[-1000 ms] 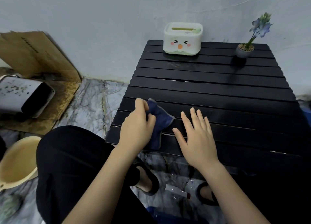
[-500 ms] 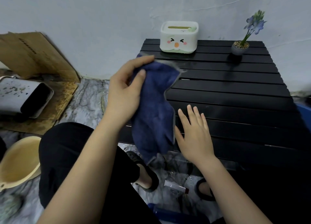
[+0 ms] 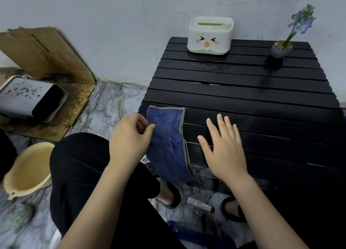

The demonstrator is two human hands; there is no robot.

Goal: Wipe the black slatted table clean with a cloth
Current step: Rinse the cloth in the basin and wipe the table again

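The black slatted table [image 3: 262,99] stands against the wall in front of me. A blue cloth [image 3: 166,143] with a grey hem lies spread over the table's near left corner, and its lower end hangs past the front edge. My left hand [image 3: 129,140] pinches the cloth's left edge between thumb and fingers. To the right of the cloth, my right hand [image 3: 224,147] rests flat on the slats with fingers spread. It is not touching the cloth.
A white tissue box [image 3: 210,36] with a cartoon face and a small potted blue flower [image 3: 282,48] stand at the table's far edge. On the floor at left are a beige basin [image 3: 28,170], a tipped white bin [image 3: 31,99] and cardboard [image 3: 45,54]. My feet in black sandals are under the table's front.
My left hand picked the cloth up off the table, raised it unfolded in the air, then brought it down and spread it over the near left corner. My right hand stayed flat on the slats.
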